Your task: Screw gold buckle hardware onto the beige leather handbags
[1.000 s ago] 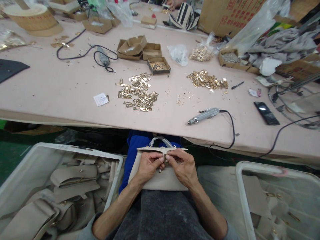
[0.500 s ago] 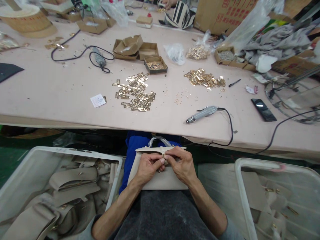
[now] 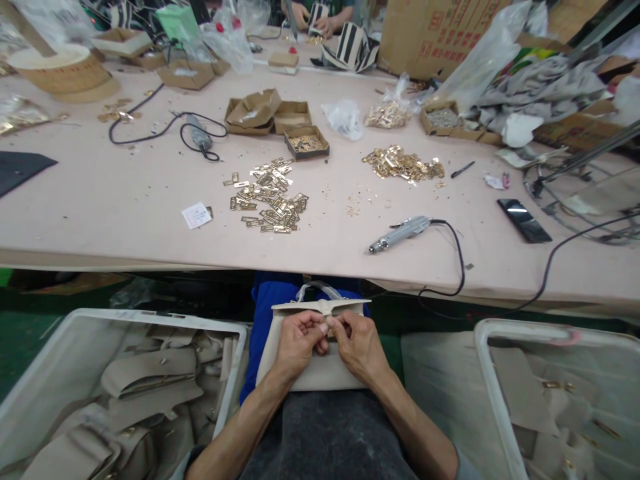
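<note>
Sitting on the lap [image 3: 257, 327], the beige bag [image 3: 327, 382] looks smooth, its handle [image 3: 320, 286] wrapped in clear plastic. Left hand [image 3: 297, 343] and right hand [image 3: 363, 347] pinch its upper front, exact part hidden. The table's [image 3: 320, 260] edge lies just beyond; bins [image 3: 155, 319] flank the bag, more room showing rightward.

Desk [image 3: 330, 250]: passage between metal plates [image 3: 281, 211] and screwdriver [image 3: 404, 231], stopped by plastic bag [image 3: 345, 120]. Cord [image 3: 463, 257] crosses the front edge; left bin [image 3: 200, 323] and right bin [image 3: 493, 392] flank handbag [image 3: 320, 380].
</note>
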The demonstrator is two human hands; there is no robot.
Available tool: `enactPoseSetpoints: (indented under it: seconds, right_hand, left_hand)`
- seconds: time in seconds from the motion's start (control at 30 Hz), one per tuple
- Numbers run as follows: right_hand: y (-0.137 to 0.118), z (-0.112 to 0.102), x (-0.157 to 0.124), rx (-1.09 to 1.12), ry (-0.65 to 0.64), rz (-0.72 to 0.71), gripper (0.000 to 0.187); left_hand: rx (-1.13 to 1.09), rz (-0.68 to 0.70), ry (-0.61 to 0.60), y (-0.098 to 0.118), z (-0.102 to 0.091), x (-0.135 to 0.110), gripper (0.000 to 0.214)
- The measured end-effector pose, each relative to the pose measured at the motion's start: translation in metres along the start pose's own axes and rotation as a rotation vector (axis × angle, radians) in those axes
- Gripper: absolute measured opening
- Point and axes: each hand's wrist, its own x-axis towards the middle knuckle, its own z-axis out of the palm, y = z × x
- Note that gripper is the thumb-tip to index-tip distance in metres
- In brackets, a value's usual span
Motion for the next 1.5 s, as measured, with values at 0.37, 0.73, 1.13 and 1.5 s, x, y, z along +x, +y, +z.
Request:
enactPoseSetpoints:
  seconds: [0.37, 0.73, 1.13, 1.5]
  right_hand:
    - [0.004, -0.006, 0.006, 0.234, -0.149, 0.095, 0.040]
    - [0.010, -0.004, -0.002, 0.443, -0.233, 0.123, 0.030]
    - [0.009, -0.005, 0.000, 0.522, -0.253, 0.158, 0.024]
    - [0.017, -0.002, -0.003, 0.634, -0.276, 0.212, 0.030]
  left_hand:
    - [-0.119, -0.103, 0.044, 0.000, 0.008, 0.000, 0.033]
    - [-0.158, -0.076, 0.112, -0.005, 0.012, 0.003, 0.034]
    - [-0.219, -0.128, 0.110, 0.002, 0.019, 0.004, 0.035]
    - [-0.271, -0.142, 0.161, 0.005, 0.024, 0.006, 0.038]
